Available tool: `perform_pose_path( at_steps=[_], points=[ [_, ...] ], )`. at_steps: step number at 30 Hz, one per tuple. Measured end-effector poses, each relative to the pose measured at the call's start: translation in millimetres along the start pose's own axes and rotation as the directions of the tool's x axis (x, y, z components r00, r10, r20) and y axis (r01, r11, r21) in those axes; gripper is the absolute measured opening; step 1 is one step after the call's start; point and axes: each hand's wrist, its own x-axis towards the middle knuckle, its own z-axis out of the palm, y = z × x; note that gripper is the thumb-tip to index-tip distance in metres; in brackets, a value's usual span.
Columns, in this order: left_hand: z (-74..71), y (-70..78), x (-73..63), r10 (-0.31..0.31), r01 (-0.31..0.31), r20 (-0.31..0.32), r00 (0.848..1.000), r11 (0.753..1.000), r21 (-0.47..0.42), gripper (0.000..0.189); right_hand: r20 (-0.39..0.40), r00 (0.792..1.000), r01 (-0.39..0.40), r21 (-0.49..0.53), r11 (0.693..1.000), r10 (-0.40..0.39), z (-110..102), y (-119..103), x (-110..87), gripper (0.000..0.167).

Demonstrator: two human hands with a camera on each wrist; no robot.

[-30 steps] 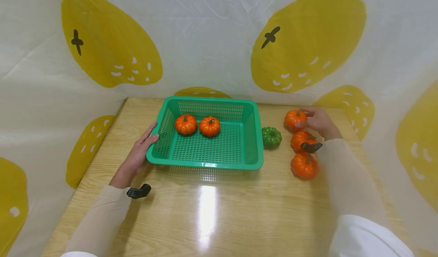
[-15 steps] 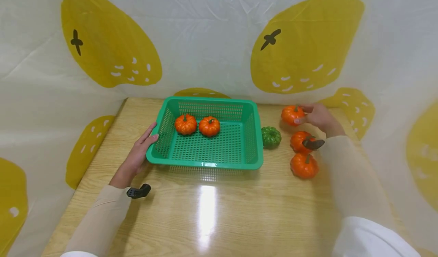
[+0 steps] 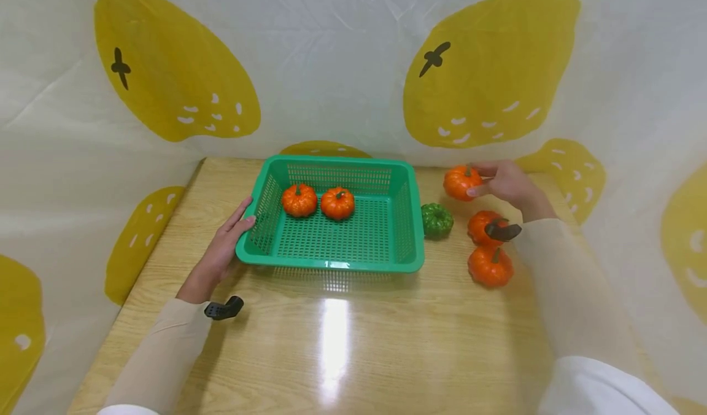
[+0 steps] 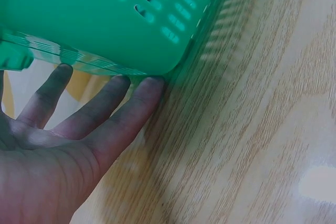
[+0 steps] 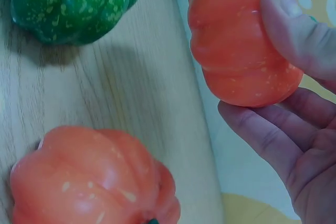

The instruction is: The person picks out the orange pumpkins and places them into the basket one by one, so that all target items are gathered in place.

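Near the table's (image 3: 409,335) far edge, a pumpkin (image 3: 459,183) is being pinched by the right hand (image 3: 510,185), best lightly but securely; the basket (image 3: 331,266) is being touched by the left hand (image 3: 222,244), fingers straight.

Pale backdrop (image 3: 331,83) — yellow fruit prints (image 3: 491,83), glossy wood-grain table (image 3: 420,341)

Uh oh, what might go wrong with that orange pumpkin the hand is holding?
It might slip: the right hand holds the orange pumpkin between thumb and fingers, and its skin looks smooth and shiny.
It might bump the green pumpkin, which sits right beside the basket.
If the basket got knocked, it might turn, because the left hand touches only its left side.
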Motion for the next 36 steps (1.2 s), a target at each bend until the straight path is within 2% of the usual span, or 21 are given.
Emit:
perform_pose_path(
  at_steps=[4,11,28,36],
  points=[
    [0.2,0.6,-0.3,0.001,-0.001,0.001,1.0,1.0,-0.011,0.061,0.006,1.0,0.019,0.025,1.0,-0.019,3,-10,-0.9,0.078],
    [0.0,1.9,-0.5,0.003,-0.002,-0.022,1.0,0.999,0.045,0.061,0.005,0.998,0.069,0.023,0.997,-0.069,5,-22,0.6,0.075],
    [0.9,1.6,0.2,0.002,-0.002,-0.014,1.0,1.0,0.024,0.061,0.028,0.99,0.142,-0.036,0.989,-0.141,9,-52,-4.3,0.08],
    [0.7,0.7,-0.1,0.001,-0.001,-0.017,1.0,1.0,0.025,0.062,0.043,0.986,0.16,-0.025,0.987,-0.159,15,-58,-3.2,0.079]
  ],
)
